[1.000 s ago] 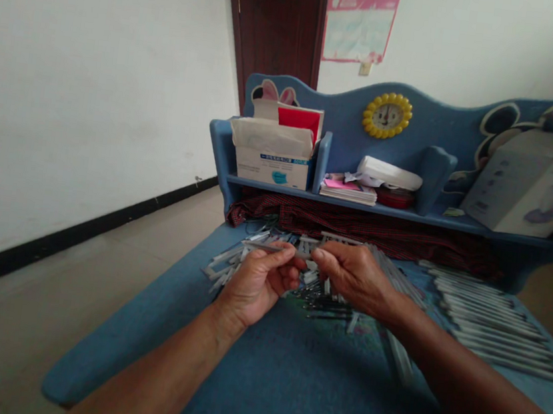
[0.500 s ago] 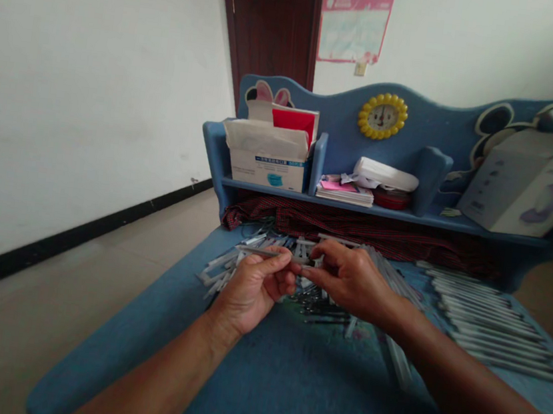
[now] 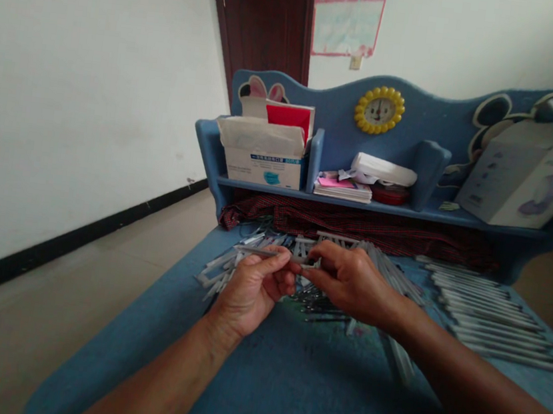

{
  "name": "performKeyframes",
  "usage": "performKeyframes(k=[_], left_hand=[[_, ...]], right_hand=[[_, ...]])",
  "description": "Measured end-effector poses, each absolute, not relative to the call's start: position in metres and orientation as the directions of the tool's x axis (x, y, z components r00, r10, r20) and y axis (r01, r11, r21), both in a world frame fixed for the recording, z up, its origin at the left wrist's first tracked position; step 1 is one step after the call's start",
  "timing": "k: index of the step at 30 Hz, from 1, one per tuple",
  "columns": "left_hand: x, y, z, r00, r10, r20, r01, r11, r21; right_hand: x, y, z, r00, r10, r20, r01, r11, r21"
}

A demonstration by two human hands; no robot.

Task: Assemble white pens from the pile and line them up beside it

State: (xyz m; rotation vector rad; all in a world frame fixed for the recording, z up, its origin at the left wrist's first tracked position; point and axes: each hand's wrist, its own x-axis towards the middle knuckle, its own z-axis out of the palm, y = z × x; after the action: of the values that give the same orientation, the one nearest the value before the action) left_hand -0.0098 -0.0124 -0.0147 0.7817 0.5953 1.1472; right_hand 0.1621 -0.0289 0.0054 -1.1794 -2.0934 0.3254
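My left hand [image 3: 259,285] is closed, pinching a slim grey pen barrel [image 3: 253,250] between thumb and fingers. The barrel lies roughly level, its left end sticking out past the thumb. At its right end my right hand [image 3: 342,272] is closed in a pinch on the pen, where a small pale piece [image 3: 317,264] shows at the fingertips. Its kind is too small to tell. Beneath and behind the hands lie loose pale plastic pen parts [image 3: 215,273] and a heap of thin dark pieces [image 3: 319,304] like pen tips or refills.
A row of similar grey pens [image 3: 495,314] lies on the blue desk [image 3: 254,386] at the right. More long clear tubes [image 3: 391,278] lie beside my right wrist. Behind stand a shelf with a mask box [image 3: 264,165], a yellow clock [image 3: 379,110], a white carton [image 3: 513,169] and a checked cloth [image 3: 355,225].
The camera view has shifted slightly, so the shelf sits a little higher and further left. Both hands keep the same hold on the pen barrel.
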Motion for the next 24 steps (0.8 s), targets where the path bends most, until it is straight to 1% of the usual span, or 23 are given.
performKeyframes(k=[4, 8, 12, 16, 18, 21, 24], left_hand=[[-0.0098, -0.0127, -0.0154, 0.324, 0.945, -0.036, -0.554, 0.221, 0.803], [-0.0105, -0.0129, -0.0153, 0.339, 0.940, -0.029, -0.552, 0.224, 0.803], [-0.0110, -0.0124, -0.0137, 0.314, 0.949, -0.034, -0.569, 0.217, 0.793], [-0.0099, -0.0117, -0.0124, 0.295, 0.954, -0.049, -0.569, 0.217, 0.793], [-0.0093, -0.0113, -0.0123, 0.293, 0.954, -0.058, -0.563, 0.221, 0.797], [-0.0089, -0.0107, -0.0127, 0.293, 0.954, -0.062, -0.554, 0.222, 0.802], [-0.0091, -0.0102, -0.0139, 0.292, 0.955, -0.053, -0.552, 0.214, 0.806]], right_hand=[[0.1638, -0.0279, 0.0039, -0.370, 0.812, 0.452, 0.646, 0.574, -0.503], [0.1660, -0.0259, 0.0027, -0.396, 0.814, 0.425, 0.607, 0.580, -0.543], [0.1672, -0.0232, 0.0012, -0.339, 0.828, 0.446, 0.595, 0.556, -0.580], [0.1681, -0.0226, 0.0014, -0.363, 0.808, 0.465, 0.599, 0.584, -0.547], [0.1683, -0.0229, 0.0023, -0.389, 0.811, 0.436, 0.582, 0.583, -0.566], [0.1682, -0.0224, 0.0032, -0.428, 0.826, 0.368, 0.541, 0.560, -0.628], [0.1679, -0.0209, 0.0027, -0.405, 0.844, 0.351, 0.534, 0.530, -0.659]])
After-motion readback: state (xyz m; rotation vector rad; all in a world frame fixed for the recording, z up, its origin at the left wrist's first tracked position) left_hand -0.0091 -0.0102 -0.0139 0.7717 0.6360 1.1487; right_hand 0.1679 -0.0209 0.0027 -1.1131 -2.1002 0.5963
